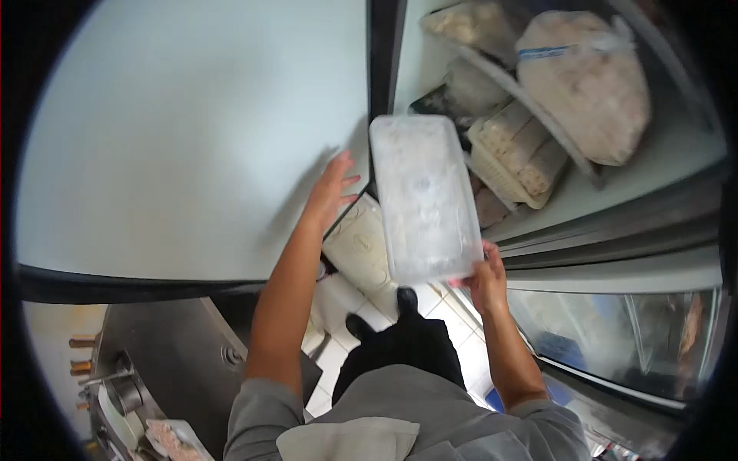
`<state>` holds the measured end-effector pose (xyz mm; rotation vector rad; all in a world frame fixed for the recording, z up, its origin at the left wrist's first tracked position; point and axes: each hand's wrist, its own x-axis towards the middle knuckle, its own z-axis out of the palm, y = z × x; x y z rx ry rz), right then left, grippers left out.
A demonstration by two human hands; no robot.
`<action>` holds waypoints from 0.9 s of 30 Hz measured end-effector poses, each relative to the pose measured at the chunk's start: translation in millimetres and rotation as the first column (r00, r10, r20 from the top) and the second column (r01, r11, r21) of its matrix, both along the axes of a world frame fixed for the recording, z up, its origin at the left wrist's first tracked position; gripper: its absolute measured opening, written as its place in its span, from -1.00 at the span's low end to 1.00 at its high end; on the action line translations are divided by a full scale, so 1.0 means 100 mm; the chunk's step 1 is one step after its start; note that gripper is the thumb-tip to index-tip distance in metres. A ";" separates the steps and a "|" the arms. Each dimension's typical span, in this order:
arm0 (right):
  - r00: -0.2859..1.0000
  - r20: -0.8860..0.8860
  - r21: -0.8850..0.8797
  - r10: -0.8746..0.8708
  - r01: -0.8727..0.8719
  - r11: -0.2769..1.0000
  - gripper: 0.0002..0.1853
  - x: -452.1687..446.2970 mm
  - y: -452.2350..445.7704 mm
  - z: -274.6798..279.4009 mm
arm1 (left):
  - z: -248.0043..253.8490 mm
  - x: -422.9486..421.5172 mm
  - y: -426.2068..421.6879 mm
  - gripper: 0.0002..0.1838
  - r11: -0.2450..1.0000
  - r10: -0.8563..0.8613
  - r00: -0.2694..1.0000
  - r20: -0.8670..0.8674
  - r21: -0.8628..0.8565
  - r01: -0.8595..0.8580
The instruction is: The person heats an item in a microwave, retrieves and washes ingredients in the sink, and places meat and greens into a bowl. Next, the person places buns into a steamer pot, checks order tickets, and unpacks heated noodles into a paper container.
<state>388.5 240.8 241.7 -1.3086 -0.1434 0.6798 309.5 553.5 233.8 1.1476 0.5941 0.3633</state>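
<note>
A long translucent white plastic container, rectangular with a frosted, cloudy top, is in the middle of the view. My right hand grips it by its near right corner, fingers partly hidden beneath. To the left of the container, my left hand is raised with its fingers apart and nothing in them. It is close to the white inner panel of an open door; whether it touches the panel I cannot tell. Behind the container, an open freezer or fridge compartment holds bagged food.
Right of the container are a basket of packed food and a large tied plastic bag on a shelf. A pale box-like surface lies below. At lower left stands a steel surface, with knives beyond. A glass-fronted case is at right.
</note>
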 end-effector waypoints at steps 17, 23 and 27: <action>0.270 -0.144 -0.799 0.952 -0.600 0.049 -0.54 1.38 1.34 -4.10 | -4.54 -1.67 -0.88 -0.64 0.761 0.359 0.717 -0.597 -0.258 -0.595; 0.430 0.325 -0.847 0.842 -0.264 0.462 -0.46 1.06 1.35 -4.01 | -4.09 -1.53 -0.93 -0.72 0.833 0.374 0.686 -0.624 -0.100 -0.545; 0.888 0.251 -0.589 0.385 -0.175 0.789 -0.57 0.73 0.79 -3.44 | -3.27 -1.40 -0.97 -0.73 0.736 0.496 0.723 -0.481 -0.208 -0.644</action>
